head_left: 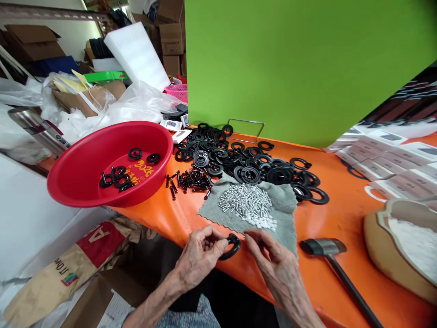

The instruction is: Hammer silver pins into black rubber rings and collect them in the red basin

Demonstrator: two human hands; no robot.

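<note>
My left hand (201,253) pinches a black ring (234,250) at its left side, above the table's front edge. Just right of the ring is my right hand (273,257), its thumb and index tips close together; whatever lies between them is too small to make out. Beyond both hands a grey cloth (287,200) bears a heap of silver screws (244,199) and some small white pieces (266,222). Short black pins (191,181) are piled to the left of the cloth. Many more black rings (251,175) lie heaped behind it.
On the left stands a red basin (80,182) with several black ring parts inside. A mallet (327,248) lies at the right, beside a tan tub (378,228) of white material. White boxes (396,159) are stacked farther back. A green panel (290,68) rises behind the orange table (327,218).
</note>
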